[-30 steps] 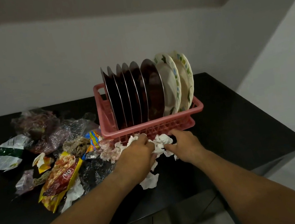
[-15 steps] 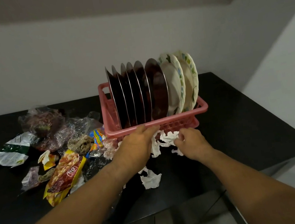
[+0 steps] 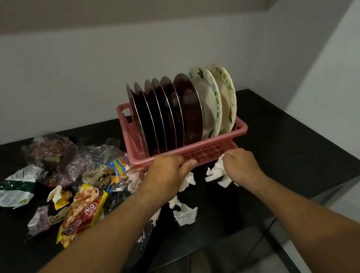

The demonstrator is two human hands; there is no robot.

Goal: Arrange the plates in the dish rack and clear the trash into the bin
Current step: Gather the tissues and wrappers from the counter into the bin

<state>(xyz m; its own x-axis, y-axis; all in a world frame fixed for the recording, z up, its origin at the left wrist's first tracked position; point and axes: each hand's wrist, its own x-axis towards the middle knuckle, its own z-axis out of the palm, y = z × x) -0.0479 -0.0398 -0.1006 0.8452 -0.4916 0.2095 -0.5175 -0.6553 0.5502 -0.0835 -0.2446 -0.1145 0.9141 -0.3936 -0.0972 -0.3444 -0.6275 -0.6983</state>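
Black counter (image 3: 291,144): right hand (image 3: 241,166) clenches white tissue (image 3: 216,172); left hand (image 3: 168,175), at its 9 o'clock, grips pink dish rack (image 3: 240,129) rim.

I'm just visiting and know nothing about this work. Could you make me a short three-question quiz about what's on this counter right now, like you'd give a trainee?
1. True or false: every plate stands upright in the pink dish rack.
2. Which hand is closed on crumpled white tissue? A) left hand B) right hand C) neither
3. Fill in: the heap of snack wrappers lies to the ____ of the rack.

Key
1. True: steel plates and two floral plates all stand in it, none on the black counter.
2. B: the right hand has the tissue in its grip; the left hand rests at the rack's front edge.
3. Left.
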